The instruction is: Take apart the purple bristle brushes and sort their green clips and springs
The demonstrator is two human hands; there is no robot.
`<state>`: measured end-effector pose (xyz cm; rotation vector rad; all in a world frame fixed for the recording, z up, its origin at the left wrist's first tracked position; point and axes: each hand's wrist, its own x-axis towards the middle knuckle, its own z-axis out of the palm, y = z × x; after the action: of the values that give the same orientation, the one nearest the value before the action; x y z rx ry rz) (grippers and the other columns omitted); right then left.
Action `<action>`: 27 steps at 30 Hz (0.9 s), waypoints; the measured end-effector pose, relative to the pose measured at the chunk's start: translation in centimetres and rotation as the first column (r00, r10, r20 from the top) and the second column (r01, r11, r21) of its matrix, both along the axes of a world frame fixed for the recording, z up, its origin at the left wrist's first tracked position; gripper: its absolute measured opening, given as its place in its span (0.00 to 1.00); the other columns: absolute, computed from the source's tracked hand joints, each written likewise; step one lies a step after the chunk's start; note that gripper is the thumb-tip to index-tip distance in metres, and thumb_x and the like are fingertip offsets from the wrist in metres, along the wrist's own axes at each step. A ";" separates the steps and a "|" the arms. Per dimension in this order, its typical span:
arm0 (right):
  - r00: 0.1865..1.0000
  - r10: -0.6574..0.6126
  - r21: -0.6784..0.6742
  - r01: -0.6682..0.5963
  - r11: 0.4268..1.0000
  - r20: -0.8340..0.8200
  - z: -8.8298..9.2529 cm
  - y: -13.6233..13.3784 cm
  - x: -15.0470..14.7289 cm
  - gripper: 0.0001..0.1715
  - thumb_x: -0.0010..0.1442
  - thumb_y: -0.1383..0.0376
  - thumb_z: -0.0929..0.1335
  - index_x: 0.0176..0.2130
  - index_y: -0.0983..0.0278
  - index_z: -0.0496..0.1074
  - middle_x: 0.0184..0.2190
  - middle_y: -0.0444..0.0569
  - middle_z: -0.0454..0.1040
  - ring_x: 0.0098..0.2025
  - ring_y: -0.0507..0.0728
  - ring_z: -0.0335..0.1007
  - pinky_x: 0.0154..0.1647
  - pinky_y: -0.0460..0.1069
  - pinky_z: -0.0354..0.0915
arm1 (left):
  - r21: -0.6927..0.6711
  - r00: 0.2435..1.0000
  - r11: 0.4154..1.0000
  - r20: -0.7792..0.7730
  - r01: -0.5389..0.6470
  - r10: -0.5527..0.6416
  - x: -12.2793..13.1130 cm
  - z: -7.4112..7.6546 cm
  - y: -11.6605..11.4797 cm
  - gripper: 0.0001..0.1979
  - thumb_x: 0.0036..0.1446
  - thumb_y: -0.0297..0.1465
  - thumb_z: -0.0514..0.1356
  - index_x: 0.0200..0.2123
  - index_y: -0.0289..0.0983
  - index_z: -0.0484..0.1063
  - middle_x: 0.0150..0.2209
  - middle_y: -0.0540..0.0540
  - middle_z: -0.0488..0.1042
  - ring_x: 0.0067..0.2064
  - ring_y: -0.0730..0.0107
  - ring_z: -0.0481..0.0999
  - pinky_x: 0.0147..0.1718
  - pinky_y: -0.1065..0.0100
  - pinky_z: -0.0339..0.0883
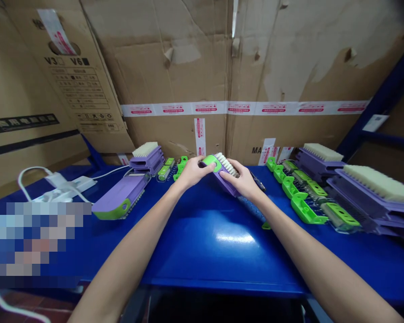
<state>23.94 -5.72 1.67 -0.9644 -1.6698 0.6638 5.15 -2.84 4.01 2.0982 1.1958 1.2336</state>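
Note:
A purple brush (226, 183) with a green end and cream bristles is held above the blue table, bristles facing up and right. My left hand (195, 172) grips its green end, thumb on the green part. My right hand (244, 181) holds the purple body near the bristles, fingers wrapped round its far side. Under and behind my right wrist, a small green part (266, 225) and a clear item lie on the table, partly hidden. The brush's underside is out of sight.
A finished-looking purple brush (121, 195) lies at left beside a white power strip (62, 190). Purple housings with bristles (146, 159) stand behind it. Green brackets (298, 202), clear-and-green modules (341, 215) and more purple housings (373, 197) line the right side. Cardboard (175, 80) backs the table (202, 264).

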 end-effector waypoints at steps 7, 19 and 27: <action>1.000 -0.011 0.090 0.013 0.996 -0.026 0.6 -0.6 -0.5 0.30 0.51 0.57 0.72 0.52 0.63 0.68 0.51 0.51 0.73 0.52 0.59 0.68 0.56 0.55 0.61 | -0.122 0.989 0.984 0.089 0.128 -0.118 -0.8 1.3 -0.5 0.24 0.44 0.43 0.65 0.41 0.32 0.71 0.35 0.43 0.75 0.35 0.64 0.74 0.34 0.65 0.67; 0.993 -0.056 0.143 0.070 0.987 -0.102 2.5 -1.0 -1.7 0.32 0.52 0.54 0.71 0.54 0.63 0.68 0.49 0.52 0.73 0.49 0.58 0.68 0.53 0.54 0.63 | 0.058 0.979 0.998 0.199 0.033 -0.044 -0.3 2.8 -1.4 0.22 0.45 0.42 0.63 0.39 0.32 0.71 0.34 0.45 0.75 0.34 0.67 0.72 0.35 0.67 0.66; 0.988 -0.097 0.124 0.112 0.986 -0.116 2.6 -1.0 -1.3 0.34 0.49 0.51 0.72 0.52 0.63 0.70 0.47 0.51 0.75 0.46 0.59 0.70 0.51 0.57 0.65 | 0.143 0.977 0.989 0.213 -0.047 0.016 0.4 2.2 -1.1 0.19 0.50 0.45 0.60 0.32 0.33 0.75 0.26 0.49 0.73 0.28 0.71 0.69 0.29 0.70 0.62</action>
<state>22.66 -6.71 4.27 -0.8996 -1.5353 0.5214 5.59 -3.96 6.19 1.9935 1.0758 1.5595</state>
